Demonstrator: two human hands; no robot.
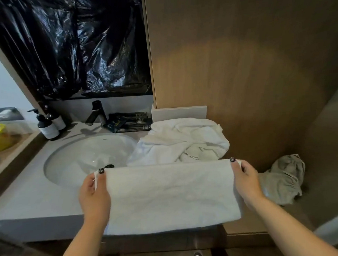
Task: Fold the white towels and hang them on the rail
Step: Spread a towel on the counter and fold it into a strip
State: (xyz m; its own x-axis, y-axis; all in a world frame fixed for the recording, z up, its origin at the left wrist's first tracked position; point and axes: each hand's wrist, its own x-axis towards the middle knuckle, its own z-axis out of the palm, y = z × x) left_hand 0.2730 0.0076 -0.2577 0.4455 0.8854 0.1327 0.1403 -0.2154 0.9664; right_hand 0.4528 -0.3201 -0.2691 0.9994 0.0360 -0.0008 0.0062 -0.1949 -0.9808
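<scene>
Head view: left hand (93,196), right hand (247,182) fingers pinch folded towel (171,196) taut; sink basin (68,164) holds nothing visible.

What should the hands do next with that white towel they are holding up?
Probably bring the two hands together to fold it in half: the left hand and right hand each pinch a top corner of the towel, which hangs flat and stretched.

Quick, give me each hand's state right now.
Left hand: closed, pinching the white towel at its left edge.
Right hand: closed, pinching its right edge.
</scene>
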